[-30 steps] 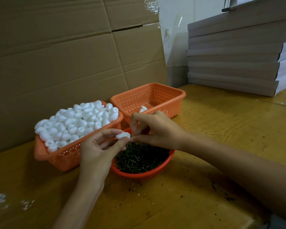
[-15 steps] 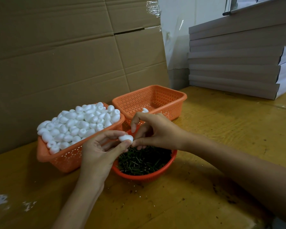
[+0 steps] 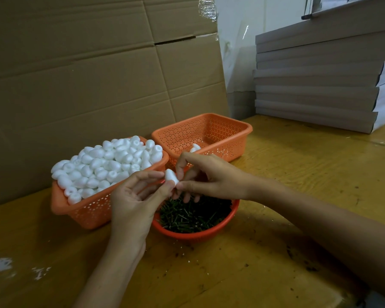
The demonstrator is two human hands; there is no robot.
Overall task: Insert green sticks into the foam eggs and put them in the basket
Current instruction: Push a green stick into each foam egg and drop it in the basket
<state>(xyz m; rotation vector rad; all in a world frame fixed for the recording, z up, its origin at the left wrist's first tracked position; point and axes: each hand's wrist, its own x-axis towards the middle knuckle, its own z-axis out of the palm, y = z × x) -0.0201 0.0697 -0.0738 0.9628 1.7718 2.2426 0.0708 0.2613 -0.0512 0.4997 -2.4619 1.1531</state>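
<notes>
The foam egg (image 3: 171,177) and the heaped foam eggs (image 3: 107,165) are white. The full basket (image 3: 91,213) and rear basket (image 3: 228,129) are orange, dotted with holes; the round basket (image 3: 193,236) red-orange, its sticks (image 3: 193,216) dark green. The table (image 3: 298,178) is grainy yellow-brown, the cardboard (image 3: 76,85) brown.

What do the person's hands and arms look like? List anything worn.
The left hand and right hand are bare: no gloves, rings, watch or bracelets show. The left forearm and right forearm are uncovered as far as the frame reaches; no sleeve is in view.
</notes>
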